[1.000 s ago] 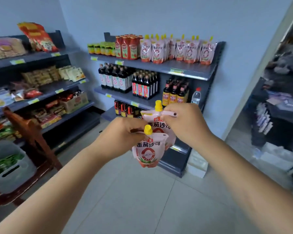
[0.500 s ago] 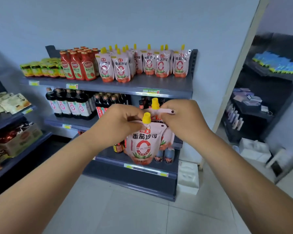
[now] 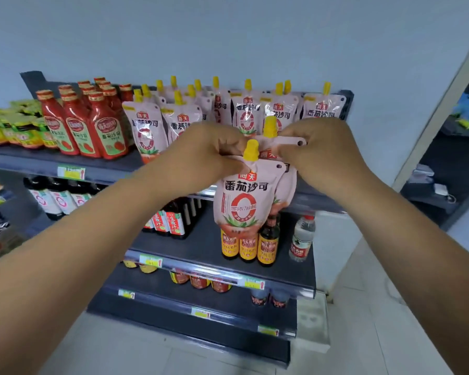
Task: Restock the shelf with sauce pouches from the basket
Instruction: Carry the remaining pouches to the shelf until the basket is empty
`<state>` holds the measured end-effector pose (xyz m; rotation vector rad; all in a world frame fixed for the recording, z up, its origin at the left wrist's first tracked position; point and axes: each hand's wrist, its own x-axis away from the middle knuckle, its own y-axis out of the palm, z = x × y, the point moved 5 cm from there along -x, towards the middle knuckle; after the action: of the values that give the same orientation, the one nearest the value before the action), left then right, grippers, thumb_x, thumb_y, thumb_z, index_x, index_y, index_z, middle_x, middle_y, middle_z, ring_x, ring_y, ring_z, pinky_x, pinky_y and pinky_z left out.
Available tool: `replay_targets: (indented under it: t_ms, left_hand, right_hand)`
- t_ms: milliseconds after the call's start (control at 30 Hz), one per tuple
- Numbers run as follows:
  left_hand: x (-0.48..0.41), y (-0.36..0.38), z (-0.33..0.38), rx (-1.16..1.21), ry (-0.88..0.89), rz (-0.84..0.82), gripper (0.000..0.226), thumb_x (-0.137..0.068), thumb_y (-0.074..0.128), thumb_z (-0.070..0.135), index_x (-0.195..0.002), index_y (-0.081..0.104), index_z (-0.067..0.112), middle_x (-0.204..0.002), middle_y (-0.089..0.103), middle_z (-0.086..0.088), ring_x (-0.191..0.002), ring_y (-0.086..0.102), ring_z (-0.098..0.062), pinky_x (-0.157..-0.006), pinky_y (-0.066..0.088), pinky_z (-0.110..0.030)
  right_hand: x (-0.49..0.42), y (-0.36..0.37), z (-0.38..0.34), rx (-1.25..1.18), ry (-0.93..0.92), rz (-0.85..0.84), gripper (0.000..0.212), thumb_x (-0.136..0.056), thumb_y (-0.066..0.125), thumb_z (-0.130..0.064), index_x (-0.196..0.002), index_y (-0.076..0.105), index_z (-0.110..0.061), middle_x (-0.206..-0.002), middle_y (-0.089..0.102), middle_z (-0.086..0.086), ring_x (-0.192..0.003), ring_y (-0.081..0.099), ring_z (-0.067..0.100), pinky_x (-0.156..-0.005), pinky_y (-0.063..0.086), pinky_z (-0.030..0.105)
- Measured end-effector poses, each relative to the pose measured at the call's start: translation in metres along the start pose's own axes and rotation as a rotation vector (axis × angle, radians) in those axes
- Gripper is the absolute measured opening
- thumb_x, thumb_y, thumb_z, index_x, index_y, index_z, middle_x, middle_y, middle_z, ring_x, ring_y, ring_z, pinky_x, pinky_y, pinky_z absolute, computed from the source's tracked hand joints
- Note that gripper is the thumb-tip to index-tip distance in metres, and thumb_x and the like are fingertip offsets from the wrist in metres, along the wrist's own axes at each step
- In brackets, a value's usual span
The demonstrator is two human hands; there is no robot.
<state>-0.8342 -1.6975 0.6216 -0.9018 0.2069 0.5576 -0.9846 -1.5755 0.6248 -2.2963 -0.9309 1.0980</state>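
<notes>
My left hand (image 3: 209, 155) pinches the top corner of a pink sauce pouch (image 3: 244, 201) with a yellow cap, which hangs in front of the shelf. Just behind it hangs a second pouch (image 3: 287, 185), its top edge pinched by my right hand (image 3: 320, 155). Both hands are level with the top shelf (image 3: 114, 166), where several matching pouches (image 3: 146, 128) stand in rows across the middle and right. The basket is out of view.
Red ketchup bottles (image 3: 92, 131) and green packets (image 3: 14, 131) fill the top shelf's left part. Dark sauce bottles (image 3: 267, 244) and a water bottle (image 3: 301, 239) stand on the shelf below. A doorway (image 3: 444, 158) opens at the right; tiled floor lies below.
I have come closer to the shelf and turned to face it. Both hands have risen with the two pouches from the lower shelves' height to the top shelf.
</notes>
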Motion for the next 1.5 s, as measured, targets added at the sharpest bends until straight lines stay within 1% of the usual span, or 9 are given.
replay_targets:
  t_ms: [100, 233, 400, 567, 833, 967, 1067, 1333, 1500]
  left_hand:
    - [-0.048, -0.014, -0.028, -0.022, 0.002, -0.026, 0.008, -0.082, 0.077, -0.002, -0.089, 0.073, -0.001, -0.078, 0.072, -0.002, -0.058, 0.059, 0.011, -0.057, 0.043, -0.007]
    - [-0.116, -0.042, -0.054, -0.145, 0.048, -0.03, 0.012, -0.078, 0.08, 0.005, -0.088, 0.075, 0.002, -0.076, 0.068, 0.001, -0.057, 0.053, 0.005, -0.056, 0.041, -0.009]
    - [-0.19, -0.07, -0.066, -0.175, 0.118, -0.106, 0.015, -0.079, 0.081, 0.005, -0.092, 0.074, 0.006, -0.08, 0.067, 0.002, -0.051, 0.053, 0.012, -0.051, 0.039, -0.003]
    - [-0.242, -0.075, -0.085, -0.266, 0.15, -0.113, 0.013, -0.077, 0.083, 0.009, -0.085, 0.073, 0.006, -0.078, 0.071, -0.001, -0.056, 0.053, 0.004, -0.049, 0.038, -0.005]
    - [-0.294, -0.064, -0.116, -0.358, 0.098, -0.184, 0.015, -0.072, 0.086, 0.011, -0.084, 0.078, 0.009, -0.081, 0.075, -0.012, -0.068, 0.06, -0.017, -0.068, 0.052, -0.032]
    - [-0.308, -0.059, -0.126, -0.381, 0.094, -0.261, 0.012, -0.078, 0.079, 0.008, -0.07, 0.072, 0.014, -0.064, 0.062, 0.003, -0.054, 0.051, -0.006, -0.059, 0.04, -0.022]
    - [-0.313, -0.048, -0.138, -0.375, 0.086, -0.296, 0.037, -0.084, 0.066, 0.001, -0.054, 0.067, 0.023, -0.047, 0.057, 0.014, -0.044, 0.049, 0.002, -0.045, 0.036, -0.009]
    - [-0.308, -0.039, -0.138, -0.516, 0.092, -0.429, 0.008, -0.077, 0.073, 0.009, -0.082, 0.076, 0.014, -0.098, 0.077, -0.009, -0.093, 0.071, -0.029, -0.081, 0.059, -0.043]
    - [-0.309, -0.043, -0.136, -0.575, 0.021, -0.478, 0.009, -0.074, 0.076, 0.017, -0.08, 0.077, 0.024, -0.095, 0.079, -0.003, -0.084, 0.073, -0.032, -0.073, 0.062, -0.05]
  right_hand:
    - [-0.043, 0.001, 0.013, 0.041, 0.023, 0.05, 0.006, -0.086, 0.073, -0.017, -0.086, 0.079, -0.017, -0.075, 0.068, -0.01, -0.065, 0.06, 0.002, -0.057, 0.04, 0.011]
    - [-0.088, 0.001, 0.015, 0.06, 0.021, 0.163, 0.006, -0.083, 0.073, -0.013, -0.084, 0.079, -0.012, -0.075, 0.072, 0.003, -0.059, 0.056, 0.004, -0.059, 0.044, 0.024]
    - [-0.133, -0.014, 0.011, 0.099, 0.047, 0.324, 0.006, -0.081, 0.075, -0.018, -0.084, 0.079, -0.019, -0.07, 0.069, -0.011, -0.053, 0.056, -0.003, -0.054, 0.038, 0.016]
    - [-0.157, -0.028, 0.011, 0.189, 0.071, 0.407, 0.007, -0.082, 0.074, -0.02, -0.086, 0.079, -0.021, -0.074, 0.07, -0.003, -0.057, 0.055, 0.004, -0.058, 0.037, 0.018]
    - [-0.172, -0.012, 0.004, 0.168, 0.066, 0.327, 0.004, -0.084, 0.076, -0.023, -0.083, 0.077, -0.027, -0.074, 0.072, -0.009, -0.057, 0.06, 0.005, -0.056, 0.043, 0.022]
    - [-0.181, 0.015, 0.01, 0.074, 0.072, 0.218, 0.007, -0.082, 0.078, -0.019, -0.079, 0.079, -0.025, -0.07, 0.072, -0.011, -0.056, 0.061, -0.001, -0.05, 0.044, 0.014]
    - [-0.184, 0.039, 0.012, 0.042, 0.045, 0.156, 0.011, -0.083, 0.075, -0.014, -0.078, 0.079, -0.023, -0.068, 0.071, -0.01, -0.058, 0.062, 0.001, -0.05, 0.044, 0.014]
    - [-0.198, 0.093, 0.038, 0.062, 0.049, 0.008, 0.009, -0.088, 0.069, -0.012, -0.09, 0.078, -0.012, -0.079, 0.073, 0.002, -0.078, 0.066, 0.017, -0.075, 0.051, 0.036]
    - [-0.197, 0.112, 0.049, 0.033, 0.031, 0.05, 0.007, -0.089, 0.072, -0.014, -0.093, 0.077, -0.018, -0.084, 0.071, -0.008, -0.081, 0.062, 0.006, -0.073, 0.047, 0.024]
